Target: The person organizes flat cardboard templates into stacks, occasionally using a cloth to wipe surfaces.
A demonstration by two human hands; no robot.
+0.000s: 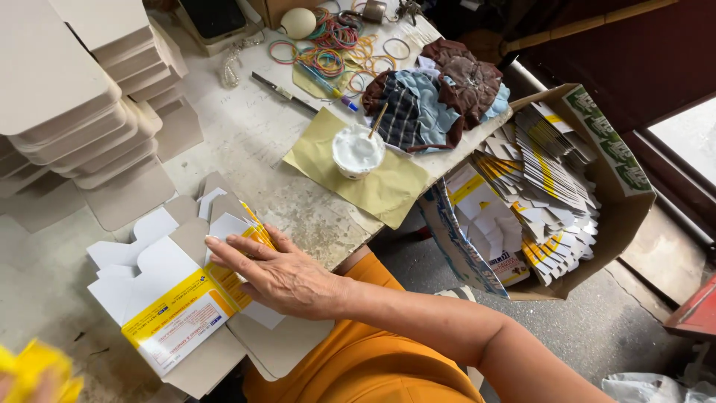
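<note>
Your right hand (287, 280) lies palm down on the flat carton blanks (175, 298) at the near edge of the table (246, 134). Its fingers (231, 254) are spread fairly wide and pressed flat on the top white and yellow blank; they grip nothing. The blanks sit fanned in a loose stack, printed faces up, with grey cardboard backs showing beneath.

Your left hand (26, 384) shows only at the lower left corner, blurred, against something yellow (37, 366). I cannot tell how its fingers stand.

Beyond the stack, mid-table, a sheet of yellowish paper (373, 179) carries a small white bowl of paste (358, 151) with a stick standing in it. Just behind the bowl lies a heap of brown and blue cloth scraps (440, 93).

To the left, tall stacks of plain grey blanks (82, 97) stand well apart from your right hand.

At the far edge lie coloured rubber bands (335, 48), a pen (328, 86), a thin metal tool (280, 91) and a pale egg-shaped object (298, 22).

Off the table to the right, an open cardboard box (619, 216) holds more folded blanks (537, 194) of the same print.
</note>
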